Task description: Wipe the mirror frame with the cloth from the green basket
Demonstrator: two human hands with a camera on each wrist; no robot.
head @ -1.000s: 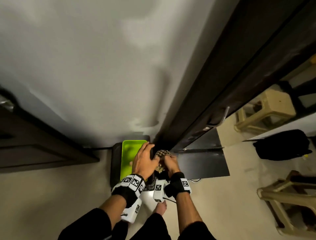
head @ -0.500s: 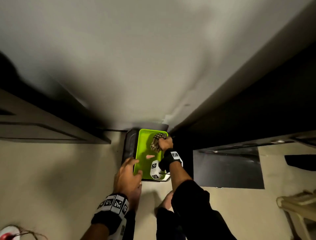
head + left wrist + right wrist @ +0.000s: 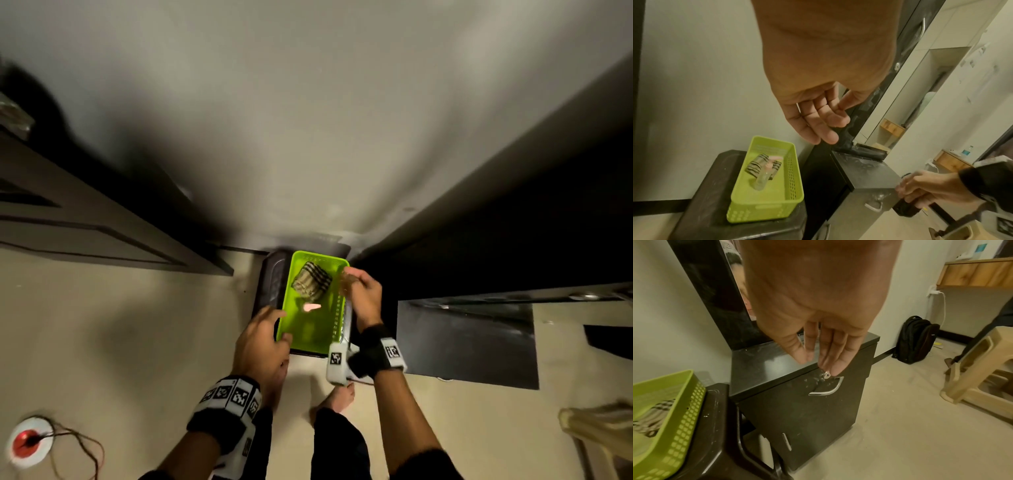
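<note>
The green basket (image 3: 337, 322) stands on a dark plastic stool (image 3: 270, 284) against the wall. A folded checked cloth (image 3: 311, 281) lies at its far end, with a small pink-capped bottle (image 3: 312, 306) beside it. My right hand (image 3: 352, 284) hangs just right of the basket with straight fingers (image 3: 838, 353), holding nothing. My left hand (image 3: 274, 325) hovers at the basket's near left corner, fingers relaxed (image 3: 824, 129) and empty. The dark mirror frame (image 3: 857, 123) rises to the right of the basket, above the cabinet; the mirror glass (image 3: 920, 91) is beside it.
A dark cabinet (image 3: 797, 402) with a metal handle (image 3: 828, 389) stands right of the stool. A black backpack (image 3: 914, 339) leans on the far wall, and a beige plastic stool (image 3: 978, 366) is at the right. A red and white device (image 3: 27, 442) with cables lies on the floor at left.
Both hands held the cloth by the mirror frame. The right hand lowered it into the basket and let go, then drew away to the right. The left hand dropped to the basket's near corner.
</note>
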